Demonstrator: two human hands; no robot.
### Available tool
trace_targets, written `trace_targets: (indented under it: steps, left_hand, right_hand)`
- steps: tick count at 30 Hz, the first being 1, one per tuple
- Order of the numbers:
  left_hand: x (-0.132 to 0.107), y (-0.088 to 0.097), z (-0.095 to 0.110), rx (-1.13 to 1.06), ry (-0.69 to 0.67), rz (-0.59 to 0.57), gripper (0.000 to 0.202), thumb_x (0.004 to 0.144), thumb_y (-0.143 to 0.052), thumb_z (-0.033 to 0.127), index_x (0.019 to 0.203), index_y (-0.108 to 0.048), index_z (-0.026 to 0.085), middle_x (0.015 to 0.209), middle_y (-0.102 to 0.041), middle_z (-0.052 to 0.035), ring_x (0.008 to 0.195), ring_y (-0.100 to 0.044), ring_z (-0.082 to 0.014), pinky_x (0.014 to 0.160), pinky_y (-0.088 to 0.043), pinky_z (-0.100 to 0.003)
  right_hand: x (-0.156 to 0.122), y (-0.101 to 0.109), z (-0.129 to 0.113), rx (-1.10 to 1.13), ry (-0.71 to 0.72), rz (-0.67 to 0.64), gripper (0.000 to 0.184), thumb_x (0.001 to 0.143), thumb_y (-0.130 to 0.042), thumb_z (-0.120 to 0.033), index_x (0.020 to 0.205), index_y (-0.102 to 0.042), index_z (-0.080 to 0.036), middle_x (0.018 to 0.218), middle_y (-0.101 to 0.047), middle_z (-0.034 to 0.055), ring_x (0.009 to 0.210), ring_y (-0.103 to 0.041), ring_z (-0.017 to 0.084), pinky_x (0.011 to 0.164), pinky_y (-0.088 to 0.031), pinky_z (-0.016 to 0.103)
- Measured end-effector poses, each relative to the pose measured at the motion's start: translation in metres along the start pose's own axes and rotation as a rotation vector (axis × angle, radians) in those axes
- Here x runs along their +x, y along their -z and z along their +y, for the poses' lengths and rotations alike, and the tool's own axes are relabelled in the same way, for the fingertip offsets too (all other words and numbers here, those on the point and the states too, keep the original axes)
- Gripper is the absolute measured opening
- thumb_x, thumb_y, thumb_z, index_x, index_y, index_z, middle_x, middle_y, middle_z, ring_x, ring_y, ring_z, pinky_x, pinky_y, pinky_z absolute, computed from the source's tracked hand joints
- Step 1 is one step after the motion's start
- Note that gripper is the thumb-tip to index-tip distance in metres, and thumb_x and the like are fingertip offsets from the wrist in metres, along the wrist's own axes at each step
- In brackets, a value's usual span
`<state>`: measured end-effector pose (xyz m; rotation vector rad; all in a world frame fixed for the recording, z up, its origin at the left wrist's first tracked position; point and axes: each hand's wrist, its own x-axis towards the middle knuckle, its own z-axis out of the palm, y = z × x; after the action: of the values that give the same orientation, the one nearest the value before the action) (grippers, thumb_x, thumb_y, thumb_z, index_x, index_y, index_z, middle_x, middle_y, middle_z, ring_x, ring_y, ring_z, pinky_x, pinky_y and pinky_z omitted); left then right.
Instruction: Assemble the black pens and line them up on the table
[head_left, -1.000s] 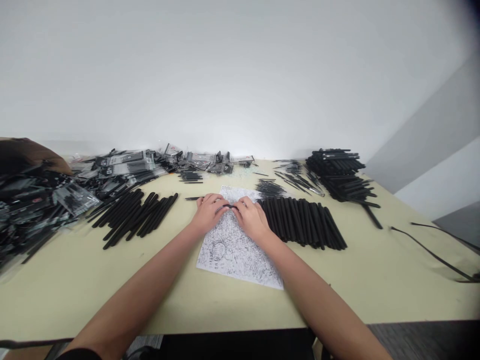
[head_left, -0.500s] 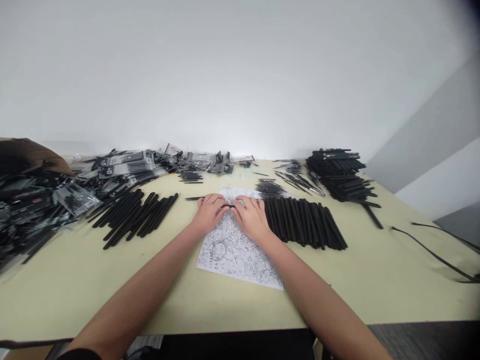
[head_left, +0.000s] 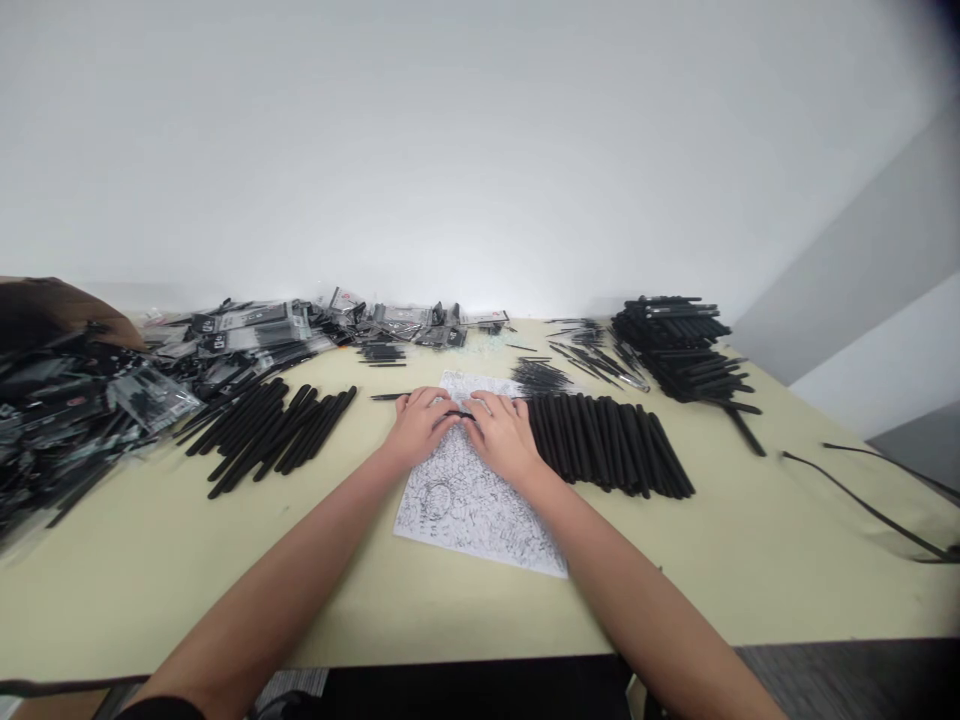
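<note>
My left hand (head_left: 417, 428) and my right hand (head_left: 501, 432) meet over a sheet of white paper (head_left: 469, 505) covered with dense scribbles. Both have their fingers closed on a slim black pen (head_left: 460, 414), held level between them; most of it is hidden by the fingers. A thin dark pen or refill (head_left: 385, 397) lies on the table just left of my left hand. Close beside my right hand, a row of thick black pens (head_left: 611, 445) lies side by side.
Another group of black pens (head_left: 270, 435) lies left of the paper. Plastic packets (head_left: 251, 325) heap up at the back left, near a brown box (head_left: 67, 300). Thin refills (head_left: 541, 376) lie beyond the paper. Stacked black pens (head_left: 667, 345) stand at back right; eyeglasses (head_left: 862, 505) lie far right.
Hardly anything differs. Both hands stay in place on the pen, and slightly more of it shows between the fingers.
</note>
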<state>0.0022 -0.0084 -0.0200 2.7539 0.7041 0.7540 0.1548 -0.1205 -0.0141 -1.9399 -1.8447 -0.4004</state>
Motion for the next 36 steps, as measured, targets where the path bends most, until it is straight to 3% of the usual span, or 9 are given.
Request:
trace_targets:
  steps: [3,9,17,27,33,36]
  left_hand:
    - [-0.0002,-0.0001,0.0001,0.000,0.003,0.003,0.025,0.098,-0.048,0.040,0.108,-0.067,0.027,0.121,-0.063,-0.0055,0.117,-0.052,-0.0240,0.091,-0.031,-0.042]
    - [-0.0001,0.0010,0.0009,-0.003,-0.004,-0.011,0.027,0.098,-0.048,0.043,0.104,-0.068,0.025,0.120,-0.063,-0.0060,0.116,-0.052,-0.0243,0.091,-0.032,-0.042]
    - [0.0006,0.0038,0.0036,-0.012,0.011,0.002,0.025,0.097,-0.050,0.041,0.103,-0.068,0.024,0.119,-0.064,-0.0063,0.115,-0.054,-0.0241,0.091,-0.032,-0.043]
    - [0.0003,0.0053,0.0067,-0.006,0.052,0.045,0.025,0.097,-0.051,0.037,0.093,-0.069,0.022,0.114,-0.067,-0.0059,0.110,-0.056,-0.0228,0.091,-0.032,-0.042]
    - [0.0006,0.0062,0.0061,-0.046,0.013,0.064,0.027,0.098,-0.049,0.039,0.097,-0.069,0.022,0.113,-0.067,-0.0060,0.110,-0.057,-0.0226,0.091,-0.033,-0.042]
    - [0.0000,0.0067,0.0068,-0.035,0.002,0.086,0.028,0.098,-0.047,0.041,0.099,-0.069,0.023,0.113,-0.068,-0.0064,0.110,-0.057,-0.0227,0.092,-0.033,-0.041]
  right_hand:
    - [-0.0004,-0.0011,0.0005,0.001,0.022,-0.010,0.027,0.100,-0.043,-0.026,0.117,-0.065,-0.023,0.132,-0.062,0.0095,0.108,-0.055,0.025,0.091,-0.028,0.043]
    - [0.0004,0.0010,0.0000,0.028,-0.010,-0.032,0.017,0.095,-0.054,-0.026,0.107,-0.065,-0.021,0.128,-0.063,0.0100,0.106,-0.056,0.025,0.091,-0.029,0.042]
    - [-0.0011,0.0005,-0.0007,0.027,0.017,-0.078,0.033,0.095,-0.053,-0.028,0.126,-0.060,-0.022,0.140,-0.056,0.0111,0.119,-0.051,0.028,0.096,-0.028,0.046]
    - [0.0001,0.0052,-0.0016,0.074,0.028,-0.052,0.020,0.095,-0.052,-0.024,0.105,-0.069,-0.021,0.133,-0.062,0.0091,0.113,-0.056,0.025,0.098,-0.028,0.045]
    - [-0.0008,0.0052,-0.0033,0.024,0.054,-0.034,0.043,0.093,-0.050,-0.021,0.136,-0.053,-0.018,0.142,-0.053,0.0144,0.120,-0.049,0.029,0.097,-0.030,0.046]
    - [-0.0012,0.0040,-0.0033,0.003,0.062,-0.062,0.046,0.093,-0.049,-0.021,0.138,-0.050,-0.017,0.147,-0.049,0.0149,0.126,-0.044,0.031,0.099,-0.029,0.050]
